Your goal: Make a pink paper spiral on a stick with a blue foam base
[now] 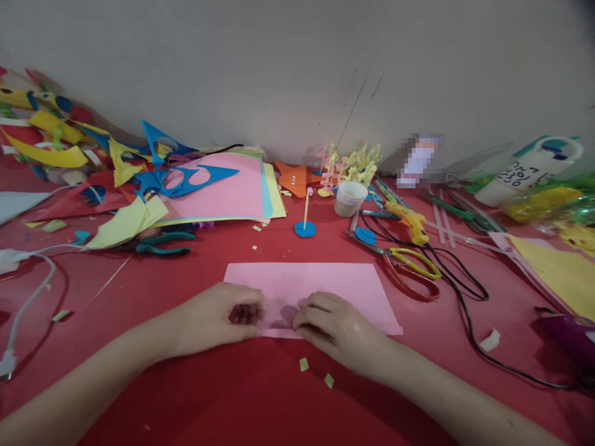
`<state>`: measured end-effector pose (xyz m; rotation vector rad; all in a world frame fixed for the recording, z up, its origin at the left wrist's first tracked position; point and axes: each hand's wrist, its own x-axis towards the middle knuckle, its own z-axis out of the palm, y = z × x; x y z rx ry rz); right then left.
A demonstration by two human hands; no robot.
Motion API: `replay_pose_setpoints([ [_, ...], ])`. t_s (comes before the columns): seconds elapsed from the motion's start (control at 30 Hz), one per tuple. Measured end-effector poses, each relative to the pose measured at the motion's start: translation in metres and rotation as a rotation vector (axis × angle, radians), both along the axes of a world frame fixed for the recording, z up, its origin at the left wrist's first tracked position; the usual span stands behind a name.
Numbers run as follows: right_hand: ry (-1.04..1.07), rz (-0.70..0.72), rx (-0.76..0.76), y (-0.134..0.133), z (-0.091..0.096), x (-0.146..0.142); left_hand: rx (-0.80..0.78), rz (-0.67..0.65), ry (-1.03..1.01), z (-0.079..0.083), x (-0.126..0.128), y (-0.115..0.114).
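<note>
A sheet of pink paper (pixel 325 282) lies flat on the red table, with a narrow fold along its near edge. My left hand (pixel 227 313) is curled at the paper's near left side, thumb and fingertips at the edge and slightly blurred. Close beside it, my right hand (pixel 334 325) bends its fingers over the middle of the same edge, thumb below. Both hands are closed on the paper; the fingertips' exact grip is partly hidden. Beyond the sheet, a pale stick stands upright on a blue paper disc (pixel 305 230).
Yellow-and-red-handled scissors (pixel 409 266) and a yellow glue gun (pixel 411 222) with a black cord lie at right. A white cup (pixel 350 198) stands behind. Stacked coloured paper (pixel 223 198) and teal pliers (pixel 165 243) are at left. Small paper scraps (pixel 304 364) lie in front.
</note>
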<state>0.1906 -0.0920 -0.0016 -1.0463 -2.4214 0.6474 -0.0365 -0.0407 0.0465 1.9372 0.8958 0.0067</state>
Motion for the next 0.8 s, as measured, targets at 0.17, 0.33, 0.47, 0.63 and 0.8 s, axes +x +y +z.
replay_pose_setpoints([
  [0.17,-0.027,0.028,0.032,-0.0003,0.0009,0.0005,0.033,-0.044,0.052,-0.0018,-0.0111,0.0061],
  [0.33,-0.096,0.081,0.161,-0.0011,-0.0016,0.0024,0.046,-0.038,0.079,-0.0039,-0.0110,0.0064],
  [0.47,-0.146,0.099,0.186,-0.0017,-0.0030,0.0034,0.018,-0.035,0.073,-0.0045,-0.0123,0.0078],
  [0.63,-0.140,0.102,0.170,-0.0010,-0.0024,0.0033,-0.066,-0.019,0.044,-0.0060,-0.0133,0.0100],
  [0.8,-0.136,0.089,0.158,-0.0011,-0.0021,0.0030,-0.112,0.008,0.039,-0.0051,-0.0114,0.0094],
])
